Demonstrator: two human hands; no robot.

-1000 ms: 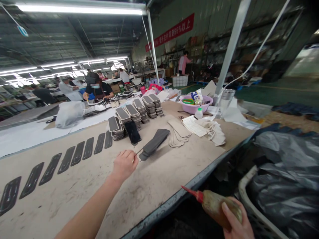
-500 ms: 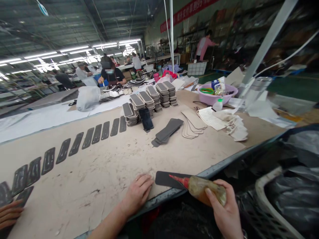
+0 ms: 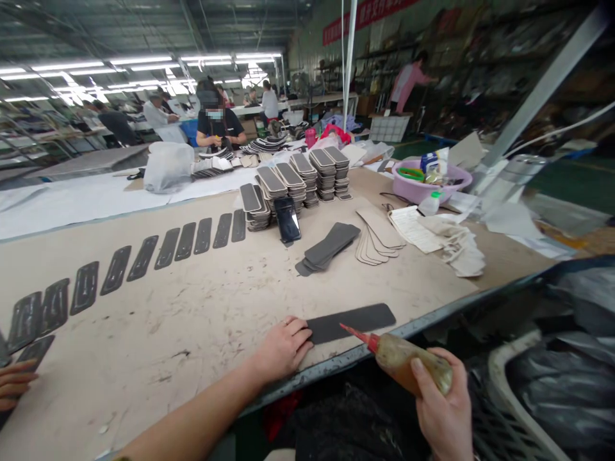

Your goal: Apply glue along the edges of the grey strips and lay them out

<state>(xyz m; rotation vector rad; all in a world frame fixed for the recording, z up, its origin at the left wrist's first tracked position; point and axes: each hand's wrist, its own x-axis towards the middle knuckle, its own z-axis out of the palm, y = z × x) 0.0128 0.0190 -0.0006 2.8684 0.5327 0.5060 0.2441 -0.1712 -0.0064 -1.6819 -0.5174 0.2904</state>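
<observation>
A dark grey strip [image 3: 353, 322] with rounded corners lies flat near the table's front edge. My left hand [image 3: 284, 346] rests palm down on the table, fingers stretched out and touching the strip's left end. Wrapped in my right hand [image 3: 444, 397] is a squeeze bottle [image 3: 408, 363] of yellowish-brown liquid with a long red nozzle. It is tilted, its tip pointing left just over the strip; whether the tip touches cannot be made out. No wet line shows on this strip. Farther back lie a small pile of dark strips [image 3: 331, 246] and several fanned pale pieces [image 3: 377, 240].
A row of glossy-coated dark strips [image 3: 86, 287] runs along the left. A co-worker's hand [image 3: 16, 383] touches a strip at lower left. Behind stand stacked pale-rimmed pieces [image 3: 273, 182], a phone [image 3: 287, 219] and a purple basin [image 3: 408, 186]. A plastic basket [image 3: 500, 365] sits at lower right.
My left hand has shifted right to touch the strip's end. The strip now lies at a different angle, its right end farther from the edge. The bottle's nozzle has swung clear of most of the strip.
</observation>
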